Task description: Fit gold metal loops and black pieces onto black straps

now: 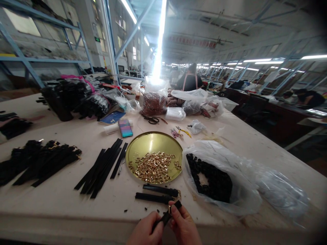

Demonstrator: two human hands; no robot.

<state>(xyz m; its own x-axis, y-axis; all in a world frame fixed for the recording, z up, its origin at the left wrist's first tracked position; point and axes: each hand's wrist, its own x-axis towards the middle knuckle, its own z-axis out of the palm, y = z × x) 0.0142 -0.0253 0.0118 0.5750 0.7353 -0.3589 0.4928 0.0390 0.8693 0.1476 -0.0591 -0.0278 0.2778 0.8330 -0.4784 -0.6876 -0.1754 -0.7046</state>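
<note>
My left hand [149, 228] is closed on a black strap [165, 217] at the table's front edge. Thumb and fingers of my right hand [182, 223] pinch the same strap near its upper end, where a small gold buckle [169, 209] shows beside the thumb. Just beyond my hands lie two black straps [154, 197] with gold buckles at their right ends. Behind them, a round gold tray [133, 141] bears a heap of small gold buckles [153, 166]. My fingers hide part of the held strap.
Loose black straps [102, 170] and a bundle of buckled straps [51, 160] lie on the left. At right, a clear plastic bag [242, 190] holds small black pieces [217, 177]. Pliers [184, 131] and scissors [151, 119] lie farther back. A person [189, 80] is in the background.
</note>
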